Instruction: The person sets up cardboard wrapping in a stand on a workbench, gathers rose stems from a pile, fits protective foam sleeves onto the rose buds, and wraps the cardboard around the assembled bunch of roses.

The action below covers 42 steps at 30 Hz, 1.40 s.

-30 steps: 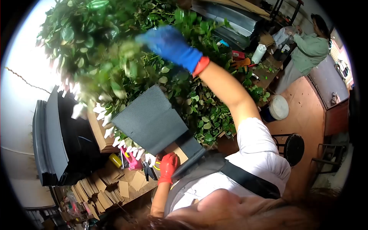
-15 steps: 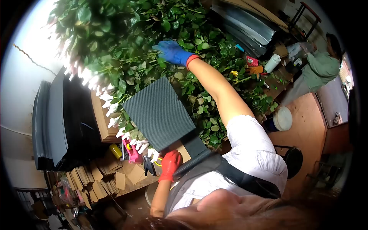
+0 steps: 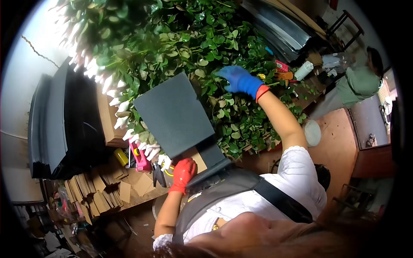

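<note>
My right hand [image 3: 241,81], in a blue glove with a red cuff, is over a large heap of leafy green stems [image 3: 172,47]. Its fingers are stretched out among the leaves, and I see nothing held in them. White-wrapped flower heads [image 3: 114,92] line the heap's left side. My left hand [image 3: 183,172], in a red glove, is closed at the near edge of a grey ribbed sheet [image 3: 172,114], beside a brown cardboard piece [image 3: 196,159]. What its curled fingers grip is hidden.
Dark stacked sheets [image 3: 51,124] stand at the left. Black-handled scissors [image 3: 159,174], a pink tool [image 3: 140,157] and cardboard pieces [image 3: 97,189] lie at lower left. A pale bucket [image 3: 312,132] is on the floor at right; another person [image 3: 359,84] is farther off.
My right hand has moved right and nearer to me across the leaves. My left hand stays closed beside the ribbed sheet. The whole view has shifted slightly.
</note>
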Motion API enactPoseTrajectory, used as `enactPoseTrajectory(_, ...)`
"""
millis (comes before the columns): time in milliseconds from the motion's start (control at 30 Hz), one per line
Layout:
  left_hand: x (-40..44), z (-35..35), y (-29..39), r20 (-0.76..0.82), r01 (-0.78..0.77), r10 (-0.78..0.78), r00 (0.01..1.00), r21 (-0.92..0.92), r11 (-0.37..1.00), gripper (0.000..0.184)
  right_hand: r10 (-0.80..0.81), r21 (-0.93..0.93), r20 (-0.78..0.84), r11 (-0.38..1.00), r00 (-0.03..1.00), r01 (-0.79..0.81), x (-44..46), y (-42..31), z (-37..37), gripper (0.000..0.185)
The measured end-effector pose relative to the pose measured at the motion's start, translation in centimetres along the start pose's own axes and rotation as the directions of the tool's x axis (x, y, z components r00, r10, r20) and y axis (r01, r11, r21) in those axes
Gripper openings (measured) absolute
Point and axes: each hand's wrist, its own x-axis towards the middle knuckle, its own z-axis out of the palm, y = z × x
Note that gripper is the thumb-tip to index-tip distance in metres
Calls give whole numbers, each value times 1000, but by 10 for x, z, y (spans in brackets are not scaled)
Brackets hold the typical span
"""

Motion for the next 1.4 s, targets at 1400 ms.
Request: enactPoseTrajectory(1400,-5,5,-7,-53,-81,80,995,-25,996,10,3,-194,-14,981,1000,-6,45,-73,-41,38)
